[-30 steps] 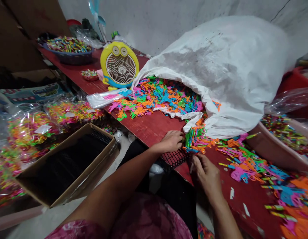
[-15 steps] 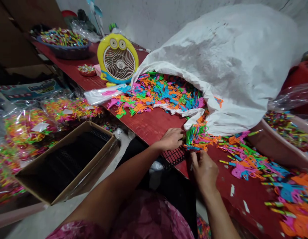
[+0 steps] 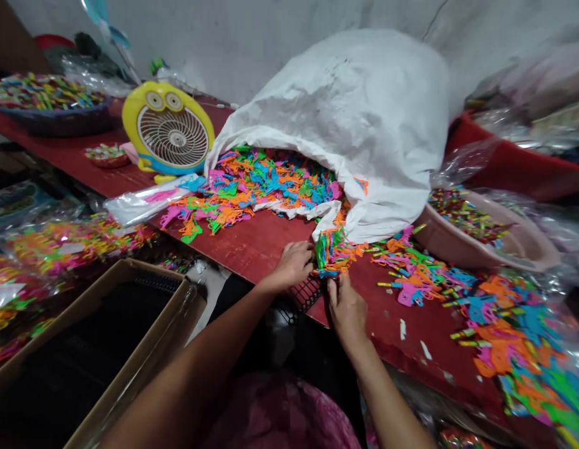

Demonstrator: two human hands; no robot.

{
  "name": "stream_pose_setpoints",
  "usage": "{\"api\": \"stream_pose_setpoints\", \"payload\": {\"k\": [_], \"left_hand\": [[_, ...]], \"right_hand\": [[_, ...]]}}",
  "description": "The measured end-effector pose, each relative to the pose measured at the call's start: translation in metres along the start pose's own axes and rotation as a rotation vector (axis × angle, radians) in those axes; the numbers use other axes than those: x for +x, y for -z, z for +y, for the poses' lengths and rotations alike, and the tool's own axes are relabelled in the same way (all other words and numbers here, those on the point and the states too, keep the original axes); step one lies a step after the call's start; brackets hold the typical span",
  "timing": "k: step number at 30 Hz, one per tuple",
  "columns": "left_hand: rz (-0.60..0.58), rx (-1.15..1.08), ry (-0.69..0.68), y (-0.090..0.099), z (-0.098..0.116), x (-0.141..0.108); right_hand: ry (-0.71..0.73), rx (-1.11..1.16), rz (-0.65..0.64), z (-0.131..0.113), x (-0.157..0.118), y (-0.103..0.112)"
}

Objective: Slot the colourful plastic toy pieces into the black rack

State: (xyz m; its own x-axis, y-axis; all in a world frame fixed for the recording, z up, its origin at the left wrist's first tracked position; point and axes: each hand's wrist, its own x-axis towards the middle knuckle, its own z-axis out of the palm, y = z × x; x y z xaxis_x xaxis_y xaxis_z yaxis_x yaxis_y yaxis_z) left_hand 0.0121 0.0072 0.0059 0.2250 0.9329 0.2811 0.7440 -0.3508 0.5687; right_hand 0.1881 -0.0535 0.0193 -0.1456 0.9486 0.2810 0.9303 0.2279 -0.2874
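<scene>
A small heap of flat plastic pieces [image 3: 334, 249] in green, orange, pink and blue stands upright and bunched at the table's front edge. My left hand [image 3: 293, 263] is at its left side, with fingers bent together and their tips partly hidden against the pieces. In front of the heap is my right hand [image 3: 348, 310], thumb and fingers closed at its lowest pieces. A black mesh grid [image 3: 306, 294] lies under and between my hands, sticking out over the table edge. Just behind, a big white sack [image 3: 364, 118] spills many more such pieces [image 3: 271, 181].
A yellow fan [image 3: 177, 134] stands left of the sack on the red table [image 3: 243, 243]. To the right are a pink basin [image 3: 490, 249] and scattered pieces with yellow-tipped sticks [image 3: 509, 324]. An open cardboard box [image 3: 130, 349] with black contents sits at lower left.
My view has turned to the right, so the fan, sack and box appear farther left. Both hands stay at the heap, with little visible change in their grip.
</scene>
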Motion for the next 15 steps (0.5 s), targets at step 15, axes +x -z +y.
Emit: {"api": "stream_pose_setpoints", "payload": {"k": [15], "left_hand": [[0.538, -0.143, 0.594, -0.004, 0.023, -0.005]], "right_hand": [[-0.662, -0.342, -0.164, 0.111, 0.054, 0.061]]}}
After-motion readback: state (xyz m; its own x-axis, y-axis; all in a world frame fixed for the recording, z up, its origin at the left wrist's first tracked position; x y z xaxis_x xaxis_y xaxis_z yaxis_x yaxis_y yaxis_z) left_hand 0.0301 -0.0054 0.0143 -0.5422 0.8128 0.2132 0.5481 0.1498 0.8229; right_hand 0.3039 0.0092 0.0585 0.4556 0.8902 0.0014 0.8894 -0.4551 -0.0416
